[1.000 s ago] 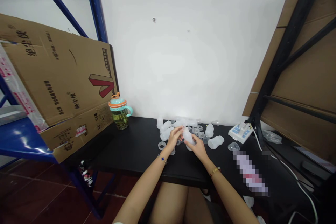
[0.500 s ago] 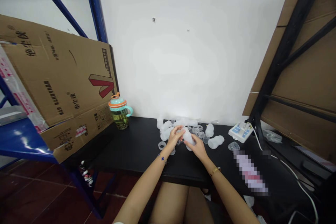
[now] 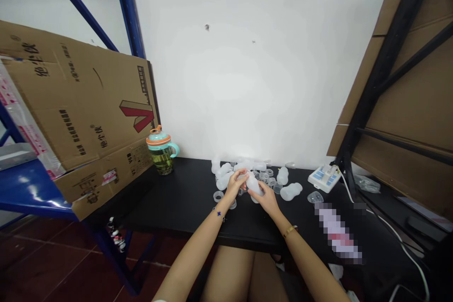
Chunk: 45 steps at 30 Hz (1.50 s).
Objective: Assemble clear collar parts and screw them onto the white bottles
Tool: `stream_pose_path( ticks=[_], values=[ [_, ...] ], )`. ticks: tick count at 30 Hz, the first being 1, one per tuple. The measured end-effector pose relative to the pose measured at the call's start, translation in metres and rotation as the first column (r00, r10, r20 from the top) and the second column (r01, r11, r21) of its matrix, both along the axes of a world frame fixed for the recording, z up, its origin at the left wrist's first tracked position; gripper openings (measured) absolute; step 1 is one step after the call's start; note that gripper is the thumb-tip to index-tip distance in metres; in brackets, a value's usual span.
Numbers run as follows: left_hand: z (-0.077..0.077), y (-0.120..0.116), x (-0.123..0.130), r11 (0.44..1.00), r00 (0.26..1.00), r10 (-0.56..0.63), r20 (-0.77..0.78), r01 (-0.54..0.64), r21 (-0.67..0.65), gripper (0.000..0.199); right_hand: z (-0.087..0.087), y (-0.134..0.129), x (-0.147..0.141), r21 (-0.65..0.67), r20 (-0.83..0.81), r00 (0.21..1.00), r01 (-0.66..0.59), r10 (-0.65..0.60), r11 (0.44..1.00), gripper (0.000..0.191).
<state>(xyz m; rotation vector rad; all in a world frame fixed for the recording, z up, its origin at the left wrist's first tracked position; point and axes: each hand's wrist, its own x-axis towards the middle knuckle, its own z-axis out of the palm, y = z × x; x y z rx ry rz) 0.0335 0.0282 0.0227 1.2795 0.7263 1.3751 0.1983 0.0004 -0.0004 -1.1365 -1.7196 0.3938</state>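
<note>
Over the black table (image 3: 177, 200), head view: left hand (image 3: 235, 185), fingers curled and closed on the upper part of a milky plastic bottle (image 3: 256, 185); right hand (image 3: 266, 199), partly closed, cupping the same bottle from its lower side; bottle upright-tilted between both hands, in front of the heap of parts; loose bottles (image 3: 223, 177), translucent, lying just behind the hands; one more bottle (image 3: 290, 192) on its side, right of the right hand; clear rings (image 3: 218, 196) scattered beside the left hand; clear cup (image 3: 314, 197) further right; white control box (image 3: 323, 178) with blue labels, near the table's far edge, white cable (image 3: 398, 240) running down from it; blurred packet (image 3: 338, 231) on the table, too pixelated to name; tumbler (image 3: 162, 158), teal lid with orange band, yellowish liquid inside, at far left of the table; cardboard carton (image 3: 81, 104) leaning on a blue rack (image 3: 129, 9), just beside the tumbler; gold bracelet (image 3: 289, 231) on the right wrist; small dark-blue charm (image 3: 219, 213) on the left wrist; red tile floor (image 3: 46, 264) below.
</note>
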Motion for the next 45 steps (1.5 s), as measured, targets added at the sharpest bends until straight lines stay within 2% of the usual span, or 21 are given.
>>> stream_pose_path(
  ticks=[6, 15, 25, 35, 45],
  values=[
    [-0.0024, 0.0017, -0.0002, 1.000, 1.000, 0.022, 0.001, -0.022, -0.011, 0.056, -0.0014, 0.0011, 0.0002, 0.000, -0.002, 1.000, -0.001, 0.001, 1.000, 0.047],
    [-0.0035, 0.0036, -0.0011, 0.999, 0.999, -0.030, 0.036, 0.031, -0.011, 0.050, -0.0021, 0.0018, 0.0007, -0.018, -0.015, 1.000, -0.019, 0.019, 1.000, 0.046],
    [-0.0028, 0.0029, 0.0009, 0.999, 0.999, 0.050, 0.020, -0.049, -0.007, 0.054, -0.0022, 0.0011, 0.0002, 0.010, 0.004, 1.000, 0.002, -0.002, 1.000, 0.046],
    [-0.0032, 0.0022, -0.0014, 1.000, 0.999, -0.019, 0.028, 0.019, -0.006, 0.049, -0.0025, 0.0026, 0.0009, 0.009, 0.001, 1.000, 0.003, -0.003, 1.000, 0.048],
    [-0.0096, 0.0078, 0.0001, 0.999, 1.000, 0.030, 0.006, -0.030, 0.010, 0.054, -0.0050, 0.0034, 0.0009, 0.013, -0.004, 1.000, -0.015, 0.016, 1.000, 0.046]
  ],
)
